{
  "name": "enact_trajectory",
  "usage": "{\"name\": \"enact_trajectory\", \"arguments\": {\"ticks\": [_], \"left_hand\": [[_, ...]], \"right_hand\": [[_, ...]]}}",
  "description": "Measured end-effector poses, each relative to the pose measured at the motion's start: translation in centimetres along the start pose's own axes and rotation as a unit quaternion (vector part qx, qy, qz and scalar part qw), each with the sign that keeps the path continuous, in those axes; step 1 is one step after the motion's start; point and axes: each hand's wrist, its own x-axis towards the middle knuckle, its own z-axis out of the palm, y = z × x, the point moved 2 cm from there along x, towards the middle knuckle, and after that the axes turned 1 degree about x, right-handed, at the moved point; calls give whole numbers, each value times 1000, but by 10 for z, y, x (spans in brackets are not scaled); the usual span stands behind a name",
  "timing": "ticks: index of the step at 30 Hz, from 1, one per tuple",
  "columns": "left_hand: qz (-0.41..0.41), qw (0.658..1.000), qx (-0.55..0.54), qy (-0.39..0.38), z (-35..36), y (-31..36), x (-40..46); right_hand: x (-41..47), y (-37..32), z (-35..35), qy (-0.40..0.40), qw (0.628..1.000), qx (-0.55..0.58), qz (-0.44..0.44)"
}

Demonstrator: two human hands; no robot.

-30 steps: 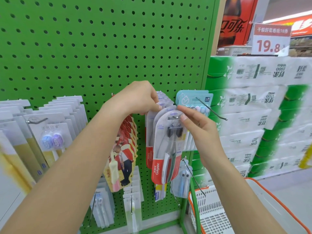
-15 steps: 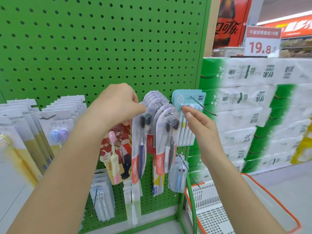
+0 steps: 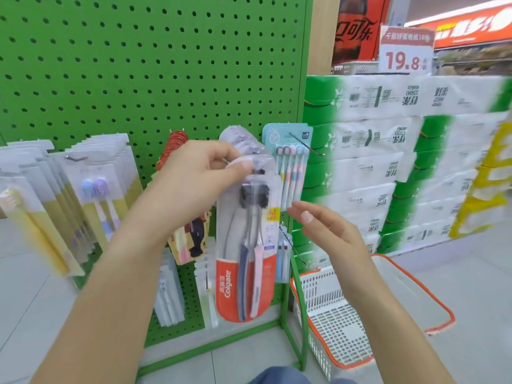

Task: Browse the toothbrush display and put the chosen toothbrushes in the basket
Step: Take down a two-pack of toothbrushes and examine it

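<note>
My left hand (image 3: 198, 176) pinches the top of a Colgate twin toothbrush pack (image 3: 245, 259), which hangs down in front of the green pegboard (image 3: 155, 65). More packs of the same kind (image 3: 238, 137) stay on the hook behind it. My right hand (image 3: 329, 231) hovers just right of the pack, fingers straight and loose, holding nothing. A white basket with an orange rim (image 3: 360, 314) stands on the floor at the lower right, below my right forearm. A teal multi-brush pack (image 3: 291, 162) hangs on the adjoining hook.
White and yellow toothbrush packs (image 3: 63, 200) fill the left hooks, and red cartoon packs (image 3: 188, 239) hang behind my left wrist. Stacked toilet paper bales (image 3: 401, 162) form a wall on the right, with a 19.8 price sign (image 3: 406, 52) above them. A bare metal hook (image 3: 307, 145) juts out.
My left hand has pulled the front Colgate pack forward off the hook and turned it to face me. My right hand let go of the packs and dropped lower.
</note>
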Motion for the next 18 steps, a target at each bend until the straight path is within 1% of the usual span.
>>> {"name": "enact_trajectory", "arguments": {"ticks": [2,5,7,9,11,13,15,16,18], "left_hand": [[-9,999,-36,-28,28,-10,-12],[-45,993,-108,-27,66,-23,-34],[-74,986,-149,-28,91,-33,-48],[-111,976,-187,-25,113,-47,-61],[-157,959,-235,-3,136,-62,-75],[-174,950,-253,59,157,-73,-91],[-164,950,-241,108,173,-77,-109],[-160,953,-234,106,180,-77,-117],[-169,958,-221,74,196,-77,-129]], "right_hand": [[-23,17,0,-26,999,11,23],[-65,46,-5,-39,996,33,75],[-91,61,-12,-34,992,52,106],[-112,73,-20,-10,990,67,121],[-129,86,-26,28,988,78,132],[-141,98,-31,70,984,87,139],[-150,106,-36,107,981,70,144],[-154,109,-38,118,981,50,143],[-160,113,-41,131,983,-7,130]]}}
